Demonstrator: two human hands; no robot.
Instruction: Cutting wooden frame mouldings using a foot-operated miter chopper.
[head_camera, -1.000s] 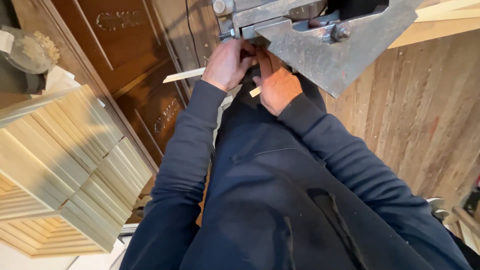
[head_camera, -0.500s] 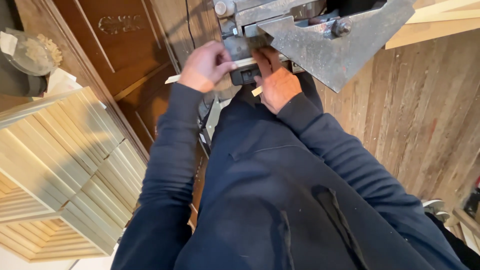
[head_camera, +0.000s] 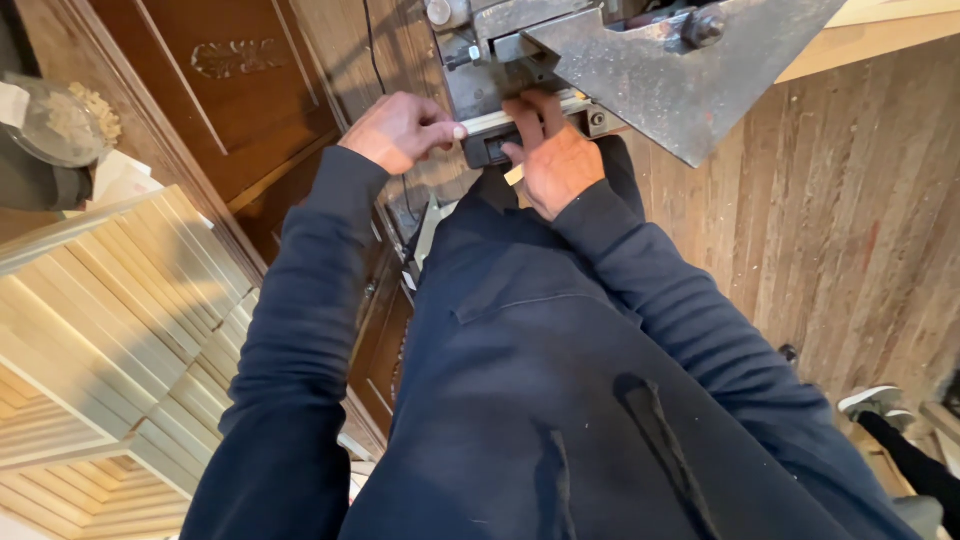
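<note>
Pale wood, a thin strip (head_camera: 500, 120), lies against the grey machine (head_camera: 640, 70), just under its steel plate. I judge it light, stiff, snappable. My left hand (head_camera: 400, 130) pinches its end; right hand (head_camera: 550, 160) presses fingers beside it.

We hold both dark-sleeved arms stretched forward, our left hand (head_camera: 400, 130) curled knuckles-up with its thumb pointing right, our right hand (head_camera: 553, 160) just beside it, its fingers (head_camera: 525, 115) reaching up and forward.
</note>
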